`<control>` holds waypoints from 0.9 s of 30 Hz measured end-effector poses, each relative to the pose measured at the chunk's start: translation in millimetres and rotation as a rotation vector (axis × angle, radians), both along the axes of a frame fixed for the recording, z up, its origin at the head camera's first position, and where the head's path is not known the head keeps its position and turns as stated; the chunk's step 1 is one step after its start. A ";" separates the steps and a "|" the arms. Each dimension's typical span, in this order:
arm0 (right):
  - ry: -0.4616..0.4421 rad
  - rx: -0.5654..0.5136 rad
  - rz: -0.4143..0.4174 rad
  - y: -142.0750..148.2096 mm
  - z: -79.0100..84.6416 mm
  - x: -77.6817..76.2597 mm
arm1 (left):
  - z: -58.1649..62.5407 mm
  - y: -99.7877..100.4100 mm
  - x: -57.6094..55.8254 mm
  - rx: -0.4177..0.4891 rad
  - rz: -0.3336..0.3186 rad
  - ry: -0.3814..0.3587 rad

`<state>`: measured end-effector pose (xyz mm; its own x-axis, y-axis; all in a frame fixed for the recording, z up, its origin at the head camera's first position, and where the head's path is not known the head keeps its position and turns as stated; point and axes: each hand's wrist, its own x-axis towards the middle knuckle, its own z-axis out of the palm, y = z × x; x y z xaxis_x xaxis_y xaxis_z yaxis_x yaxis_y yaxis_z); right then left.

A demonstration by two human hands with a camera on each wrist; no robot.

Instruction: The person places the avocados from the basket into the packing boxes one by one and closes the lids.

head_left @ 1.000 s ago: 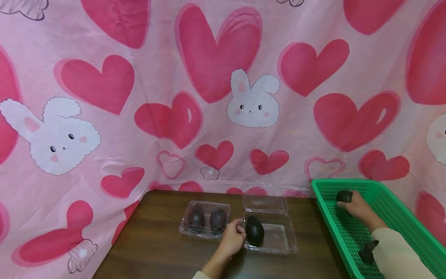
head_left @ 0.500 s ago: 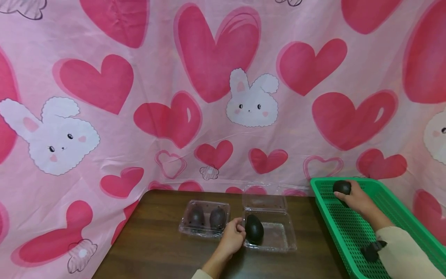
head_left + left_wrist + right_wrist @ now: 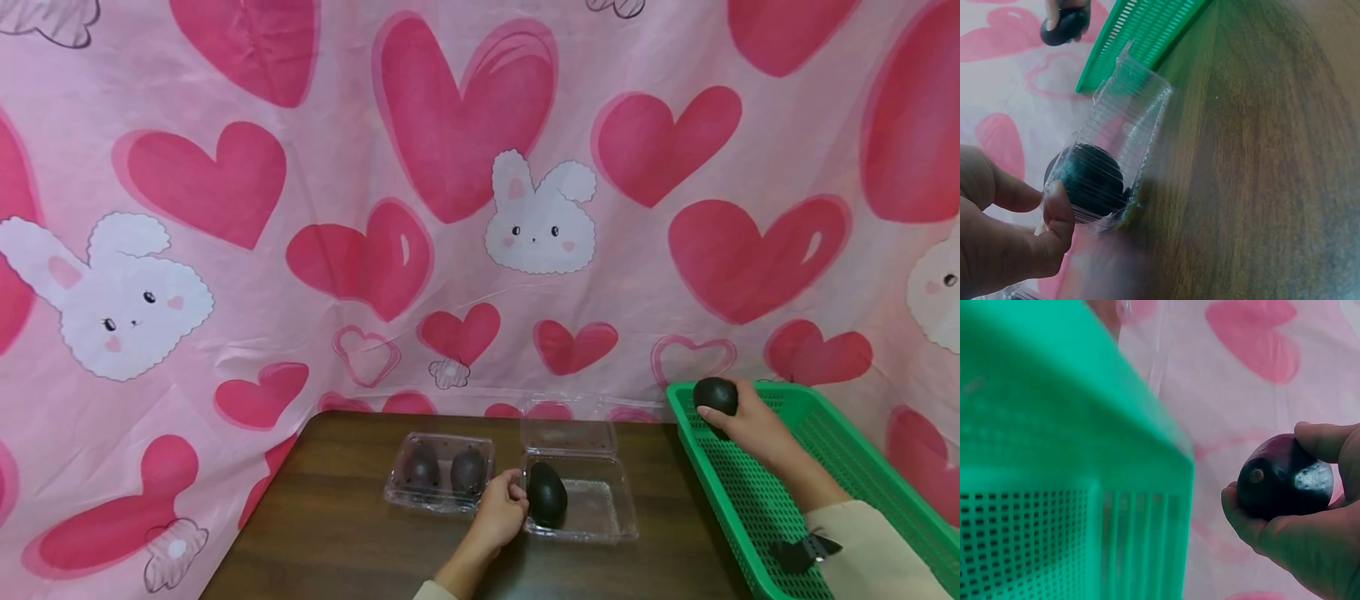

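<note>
My right hand (image 3: 752, 423) grips a dark avocado (image 3: 716, 396) above the far left corner of the green basket (image 3: 716, 483). The right wrist view shows fingers and thumb curled round that avocado (image 3: 1285, 478), its stem end facing out. My left hand (image 3: 501, 512) pinches the left rim of an open clear plastic clamshell (image 3: 600, 508) between thumb and finger. Inside it, at the left, lies another dark avocado (image 3: 547, 494); the right part of its tray shows bare. The left wrist view shows this avocado (image 3: 1091, 181) through the clear wall.
A closed clamshell (image 3: 441, 502) with two dark fruits inside stands left of my left hand. The open clamshell's raised lid (image 3: 570, 435) leans toward the pink heart-print cloth (image 3: 450, 275) behind the brown wooden table (image 3: 337, 533). A black strap (image 3: 806, 552) is at my right sleeve.
My right hand has lifted the avocado up from inside the basket and moved it left, to the basket's far left rim. The left hand stays on the open clamshell.
</note>
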<state>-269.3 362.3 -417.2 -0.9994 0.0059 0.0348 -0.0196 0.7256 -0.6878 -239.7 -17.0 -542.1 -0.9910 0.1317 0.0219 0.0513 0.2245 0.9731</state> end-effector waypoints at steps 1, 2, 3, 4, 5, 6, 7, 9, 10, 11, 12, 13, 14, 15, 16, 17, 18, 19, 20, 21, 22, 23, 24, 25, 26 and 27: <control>0.004 -0.005 0.005 -4.3 0.1 1.6 | -0.2 -0.3 0.1 -0.004 0.000 0.000; 0.006 -0.006 0.007 -9.2 0.1 3.4 | 0.0 -0.6 0.3 -0.006 0.001 -0.001; 0.011 -0.012 0.012 -14.1 -0.3 5.0 | -0.1 -0.7 0.3 -0.010 0.002 0.001; 0.012 -0.020 0.017 -18.8 -0.7 6.7 | -0.1 -0.9 0.2 -0.012 0.002 0.002; 0.017 -0.019 0.021 -23.5 -1.4 8.1 | 0.1 -1.0 0.1 -0.015 0.001 0.007; 0.020 -0.023 0.029 -28.3 -1.9 9.4 | 0.6 -1.2 0.0 -0.014 0.000 0.009; 0.021 -0.022 0.035 -33.0 -2.6 10.6 | 0.9 -1.4 0.0 -0.015 0.000 0.012; 0.024 -0.014 0.044 -41.6 -4.6 12.1 | 1.4 -1.5 -0.1 -0.016 -0.001 0.015; 0.025 -0.010 0.047 -45.6 -5.3 12.8 | 1.5 -1.6 0.0 -0.015 -0.001 0.013; 0.027 -0.003 0.051 -49.3 -6.0 13.2 | 2.0 -1.7 0.2 -0.012 -0.003 0.013; 0.030 0.003 0.056 -52.8 -6.6 13.6 | 2.3 -1.7 0.5 -0.008 -0.003 0.009; 0.031 0.009 0.061 -56.1 -7.1 14.0 | 2.1 -1.6 0.8 -0.005 -0.004 0.007; 0.032 0.008 0.065 -59.2 -7.8 14.5 | 2.4 -1.4 1.1 -0.002 -0.005 0.005; 0.033 0.008 0.069 -62.1 -8.5 14.9 | 2.5 -1.2 1.6 0.002 -0.006 0.004; 0.030 0.008 0.072 -65.2 -9.1 15.5 | 2.5 -0.9 1.8 0.001 -0.006 0.004; 0.026 0.007 0.076 -68.2 -10.0 15.9 | 2.5 -0.7 1.9 0.002 -0.007 0.002; 0.020 -0.002 0.080 -71.2 -10.9 16.3 | 2.3 -0.5 2.1 0.001 -0.007 0.001; 0.010 -0.016 0.084 -74.3 -11.9 16.9 | 2.5 -0.5 2.0 -0.001 -0.006 0.001; 0.002 -0.030 0.082 -77.4 -13.5 17.3 | 2.7 -0.6 2.0 -0.003 -0.006 0.000; -0.006 -0.043 0.085 -80.5 -15.0 17.8 | 2.8 -0.5 1.8 -0.005 -0.005 0.000; -0.016 -0.067 0.089 -83.7 -16.8 18.0 | 3.0 -0.6 1.5 -0.010 -0.003 0.001; -0.023 -0.089 0.094 -86.7 -18.9 18.2 | 3.1 -0.7 1.3 -0.012 -0.001 0.000; -0.031 -0.108 0.092 -90.0 -21.1 18.4 | 3.3 -0.8 0.9 -0.016 0.000 0.001; -0.042 -0.125 0.090 -93.4 -23.4 18.6 | 3.8 -0.8 0.6 -0.018 0.002 0.001; -0.053 -0.139 0.088 -96.7 -25.9 18.6 | 3.9 -0.8 0.4 -0.018 0.003 0.003; -0.059 -0.150 0.092 -100.0 -28.3 18.5 | 4.1 -0.7 0.3 -0.019 0.004 0.003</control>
